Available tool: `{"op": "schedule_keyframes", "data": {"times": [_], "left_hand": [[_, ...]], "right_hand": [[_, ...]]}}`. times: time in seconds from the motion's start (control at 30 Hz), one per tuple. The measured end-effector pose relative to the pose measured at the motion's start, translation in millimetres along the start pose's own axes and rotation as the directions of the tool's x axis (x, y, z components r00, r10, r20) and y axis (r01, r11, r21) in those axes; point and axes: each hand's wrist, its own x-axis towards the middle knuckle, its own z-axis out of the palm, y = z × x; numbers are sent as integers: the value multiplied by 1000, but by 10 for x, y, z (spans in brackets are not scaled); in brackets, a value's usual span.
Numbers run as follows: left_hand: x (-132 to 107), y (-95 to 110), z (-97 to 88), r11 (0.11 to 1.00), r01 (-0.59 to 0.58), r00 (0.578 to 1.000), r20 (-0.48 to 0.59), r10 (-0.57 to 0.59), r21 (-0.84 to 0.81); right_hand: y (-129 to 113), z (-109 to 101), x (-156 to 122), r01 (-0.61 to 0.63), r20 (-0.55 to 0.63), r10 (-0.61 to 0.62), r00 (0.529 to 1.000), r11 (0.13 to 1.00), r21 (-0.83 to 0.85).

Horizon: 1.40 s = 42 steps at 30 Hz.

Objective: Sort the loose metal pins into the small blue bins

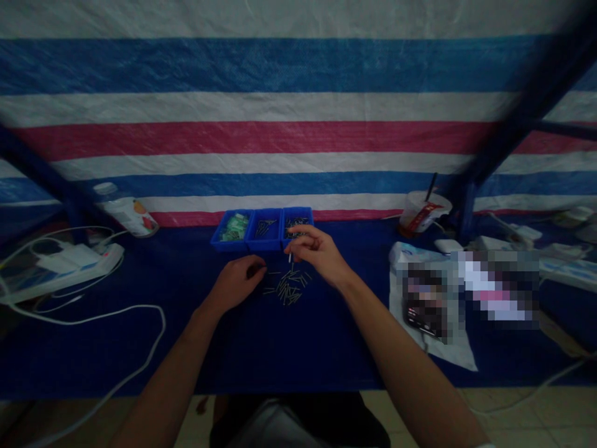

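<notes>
My right hand (313, 250) is closed in a pinch above a loose pile of thin metal screws (289, 289). A slender, pale metal piece (291, 256) points down from its fingertips; whether it is a screw or a small tool is unclear. Left of the pile, my left hand (239, 280) rests on the blue tabletop with its fingers curled, and what they hold, if anything, is hidden. Behind both hands stand three joined blue bins: the left bin (218, 239) has green-tinted packets, the middle bin (263, 244) a few screws, the right bin (298, 210) many small metal parts.
A white power strip (100, 261) with cables and a bottle (127, 211) lie to the left. On the right are a plastic cup with a straw (422, 211), a plastic bag (450, 354), a phone-like device (424, 305) and more cables. A striped sheet (280, 137) hangs behind.
</notes>
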Motion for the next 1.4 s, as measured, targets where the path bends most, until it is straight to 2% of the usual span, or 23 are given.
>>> {"op": "schedule_keyframes", "data": {"times": [0.1, 0.2, 0.4, 0.57, 0.63, 0.7, 0.73, 0.77, 0.83, 0.9, 0.97, 1.13, 1.4], "left_hand": [[-2, 10, 4, 1000, -6, 1000, 13, 6, -3], [-4, 9, 3, 1000, -18, 1000, 11, 18, -10], [-3, -12, -7, 1000, -21, 1000, -15, 20, -19], [3, -2, -9, 1000, -1, 1000, 8, 1, -14], [5, -4, -15, 1000, -1, 1000, 4, 1, -11], [5, -14, -27, 1000, -2, 1000, -18, 2, -13], [4, -20, -34, 1000, -1, 1000, -29, 1, -15], [2, -26, -40, 1000, 1, 999, -37, -2, -16], [-2, -32, -49, 1000, 11, 1000, -28, -11, -13], [-7, -29, -49, 1000, 15, 1000, 3, -15, -9], [-11, -19, -40, 1000, 12, 999, 33, -12, -8], [-11, -2, -11, 1000, -9, 998, 69, 9, 2], [-14, -4, 0, 999, -41, 997, 58, 42, -11]], "right_hand": [[10, -37, 15, -29, -64, 32, 997, 998, 56], [23, -73, 31, -120, -138, 138, 981, 984, 132], [83, -154, 61, -290, -295, 321, 900, 946, 144], [183, -135, 111, -355, -409, 384, 828, 923, 149], [203, -107, 125, -367, -419, 380, 825, 923, 117], [198, -88, 115, -412, -429, 344, 835, 908, -74], [186, -85, 99, -427, -434, 295, 851, 870, -246], [168, -84, 74, -427, -427, 234, 874, 789, -441], [122, -87, 7, -376, -356, 142, 924, 514, -771], [79, -81, -61, -324, -282, 182, 942, 270, -907], [53, -62, -108, -280, -235, 254, 938, 155, -947], [76, -17, -130, -223, -185, 309, 933, 95, -970], [199, -50, -155, -139, -102, 237, 966, 148, -979]]}}
